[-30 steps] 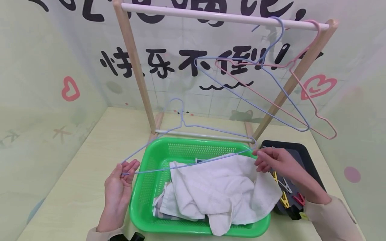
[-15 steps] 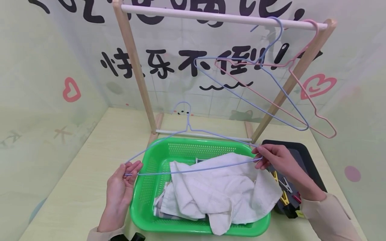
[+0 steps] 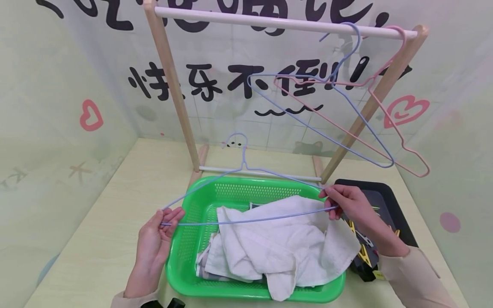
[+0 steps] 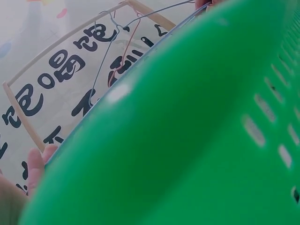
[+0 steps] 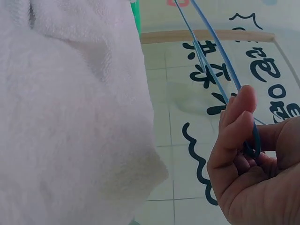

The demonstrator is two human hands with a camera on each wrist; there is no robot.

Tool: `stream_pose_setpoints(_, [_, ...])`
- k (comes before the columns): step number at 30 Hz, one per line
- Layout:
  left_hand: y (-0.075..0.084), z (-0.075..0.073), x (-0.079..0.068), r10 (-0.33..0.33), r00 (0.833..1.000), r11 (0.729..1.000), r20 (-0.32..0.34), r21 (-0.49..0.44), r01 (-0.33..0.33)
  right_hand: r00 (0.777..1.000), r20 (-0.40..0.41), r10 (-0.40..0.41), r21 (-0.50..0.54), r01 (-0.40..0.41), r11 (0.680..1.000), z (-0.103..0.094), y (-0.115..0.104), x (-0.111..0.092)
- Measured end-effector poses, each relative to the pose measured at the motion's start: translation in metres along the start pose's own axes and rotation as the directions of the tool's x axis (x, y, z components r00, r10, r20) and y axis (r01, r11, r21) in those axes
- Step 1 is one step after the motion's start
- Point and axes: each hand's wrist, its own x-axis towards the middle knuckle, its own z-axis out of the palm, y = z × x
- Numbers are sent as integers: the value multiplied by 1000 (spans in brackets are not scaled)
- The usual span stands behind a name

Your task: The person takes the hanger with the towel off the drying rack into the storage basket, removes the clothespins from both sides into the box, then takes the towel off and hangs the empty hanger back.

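Note:
A thin blue clothes hanger [image 3: 246, 220] is held up over the basket, hook upward and away from me. My left hand [image 3: 155, 235] holds its left corner between thumb and fingers. At the right corner, my right hand [image 3: 348, 204] pinches the wire; the right wrist view shows the blue loop inside the curled fingers [image 5: 243, 110]. Below the hanger, a crumpled white towel [image 3: 265, 244] lies in a green plastic basket [image 3: 231, 291], one end draped over the front rim. Striped cloth [image 3: 213, 273] shows under it. In the left wrist view the basket wall [image 4: 117, 140] hides most of the hand.
Behind the basket stands a wooden rack with a white top bar [image 3: 246, 19]. Another blue hanger [image 3: 359, 114] and a pink hanger [image 3: 385, 109] hang at its right end. A black tray [image 3: 402, 222] with several clothespins [image 3: 363, 256] sits right of the basket, partly under my right forearm.
The hanger has shifted right and its hook lower. My right hand has gone from beside the right corner to gripping it; my left hand has moved slightly right with its corner.

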Motion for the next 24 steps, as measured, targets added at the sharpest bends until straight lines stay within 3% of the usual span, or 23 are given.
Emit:
stream_pose_setpoints(4, [1, -2, 1, -31, 998, 1000, 48, 9, 30, 998, -36, -45, 37, 47, 998, 2, -1, -2])
stream_pose_setpoints(9, [3, -6, 2, -80, 988, 996, 134, 42, 75, 981, -141, -134, 65, 144, 987, 4, -9, -9])
stream_pose_setpoints(12, [4, -7, 2, -66, 985, 993, 158, 112, 48, 954, -215, -209, 31, 221, 975, 4, -18, -16])
stream_pose_setpoints(15, [4, -7, 2, 14, 995, 975, 103, 219, -37, 904, -284, -320, 6, 336, 942, 6, -29, -22])
stream_pose_setpoints(18, [5, -5, 3, 130, 991, 930, -22, 351, -114, 809, -340, -480, -13, 507, 862, 7, -38, -24])
stream_pose_setpoints(21, [4, -5, 3, 224, 964, 862, -140, 490, -129, 669, -406, -622, -31, 670, 741, 8, -46, -23])
stream_pose_setpoints(24, [4, -8, 3, 230, 954, 804, -195, 590, -73, 525, -488, -698, -88, 766, 637, 8, -54, -19])
